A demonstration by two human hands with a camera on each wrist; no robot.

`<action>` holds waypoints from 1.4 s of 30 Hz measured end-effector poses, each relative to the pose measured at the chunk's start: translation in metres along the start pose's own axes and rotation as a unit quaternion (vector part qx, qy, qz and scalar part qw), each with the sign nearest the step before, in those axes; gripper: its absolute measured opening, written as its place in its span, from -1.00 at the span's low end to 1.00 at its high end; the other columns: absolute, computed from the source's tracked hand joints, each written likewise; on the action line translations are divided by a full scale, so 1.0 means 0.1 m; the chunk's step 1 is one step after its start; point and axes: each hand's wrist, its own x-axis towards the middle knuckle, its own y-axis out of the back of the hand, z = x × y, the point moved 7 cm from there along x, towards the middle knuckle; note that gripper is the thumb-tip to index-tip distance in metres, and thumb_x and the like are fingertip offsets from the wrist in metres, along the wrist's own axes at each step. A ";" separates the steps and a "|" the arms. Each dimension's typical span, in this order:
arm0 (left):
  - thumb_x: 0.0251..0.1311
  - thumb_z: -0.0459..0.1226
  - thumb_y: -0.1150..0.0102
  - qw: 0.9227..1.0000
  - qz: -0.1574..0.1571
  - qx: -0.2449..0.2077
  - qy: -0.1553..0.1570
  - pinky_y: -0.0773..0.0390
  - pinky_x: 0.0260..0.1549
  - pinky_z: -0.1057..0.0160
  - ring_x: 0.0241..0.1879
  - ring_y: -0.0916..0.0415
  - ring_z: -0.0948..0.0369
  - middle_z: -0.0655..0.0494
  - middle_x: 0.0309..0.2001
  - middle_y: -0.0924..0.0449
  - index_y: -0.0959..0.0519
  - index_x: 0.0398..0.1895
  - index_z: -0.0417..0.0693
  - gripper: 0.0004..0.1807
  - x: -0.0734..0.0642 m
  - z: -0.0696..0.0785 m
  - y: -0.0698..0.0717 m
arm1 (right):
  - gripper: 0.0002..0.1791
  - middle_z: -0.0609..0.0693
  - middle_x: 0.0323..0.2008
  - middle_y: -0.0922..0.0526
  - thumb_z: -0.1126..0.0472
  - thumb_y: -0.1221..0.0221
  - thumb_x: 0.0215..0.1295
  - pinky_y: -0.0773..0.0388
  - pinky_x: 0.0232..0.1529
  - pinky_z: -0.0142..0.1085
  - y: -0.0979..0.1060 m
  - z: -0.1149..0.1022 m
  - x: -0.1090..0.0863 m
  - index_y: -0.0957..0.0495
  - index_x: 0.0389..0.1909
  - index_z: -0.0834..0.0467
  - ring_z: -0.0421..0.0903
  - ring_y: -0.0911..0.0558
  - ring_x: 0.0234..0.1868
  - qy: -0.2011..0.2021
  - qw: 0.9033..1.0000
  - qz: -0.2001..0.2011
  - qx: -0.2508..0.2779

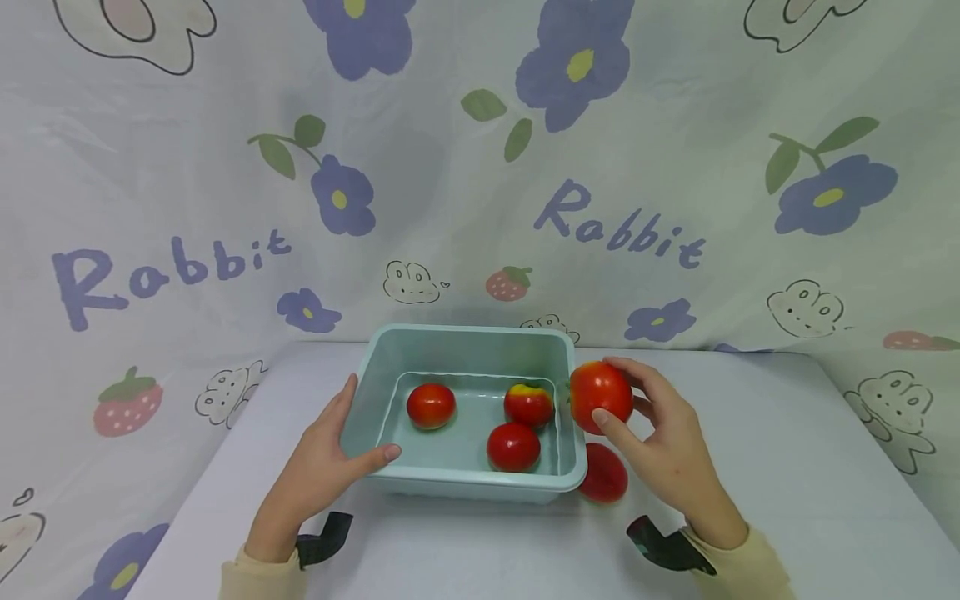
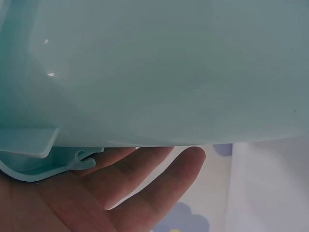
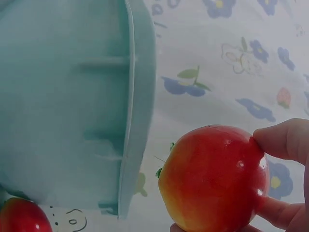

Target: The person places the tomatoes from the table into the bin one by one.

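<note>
My right hand [image 1: 666,437] holds a red tomato [image 1: 602,397] between thumb and fingers, just off the right rim of a pale blue-green plastic bin [image 1: 480,482]. In the right wrist view, the held tomato [image 3: 215,179] shows a yellowish side and bits of green at its stem end. My left hand [image 1: 315,462] grips the bin's left front corner, thumb over the rim and fingers along the outer wall. Inside the bin lie a tomato [image 1: 431,406] at left, and at right a yellow-topped red one [image 1: 528,405] touching another tomato [image 1: 513,447].
A dull red round thing [image 1: 604,473] lies on the white tabletop [image 1: 787,467] against the bin's right side, below the held tomato. Behind the table hangs a white cloth [image 1: 442,200] printed with flowers and rabbits. A dark strap [image 1: 667,546] sits at each wrist.
</note>
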 end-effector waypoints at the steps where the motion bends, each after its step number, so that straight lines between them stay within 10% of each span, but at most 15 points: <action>1: -0.05 0.15 -0.29 1.000 0.000 0.000 0.001 -0.09 0.20 -0.27 0.39 0.10 -0.08 -0.01 0.45 0.13 0.23 0.47 0.00 0.17 0.00 0.00 0.00 | -0.33 -0.11 0.12 -0.44 0.28 -0.31 0.08 -0.46 -0.05 -0.53 -0.02 -0.01 0.00 -0.31 0.24 0.02 -0.15 -0.45 0.07 0.001 1.000 -0.001 0.003; 42: -0.04 0.17 -0.27 1.000 -0.009 0.015 0.010 -0.11 0.15 -0.32 0.37 0.08 -0.14 -0.08 0.45 0.14 0.26 0.47 0.06 0.17 0.01 0.00 -0.01 | -0.34 -0.18 0.14 -0.39 0.13 -0.30 0.10 -0.54 -0.02 -0.29 -0.54 -0.11 0.00 -0.29 0.23 -0.02 -0.22 -0.43 0.08 0.072 0.995 -0.073 0.007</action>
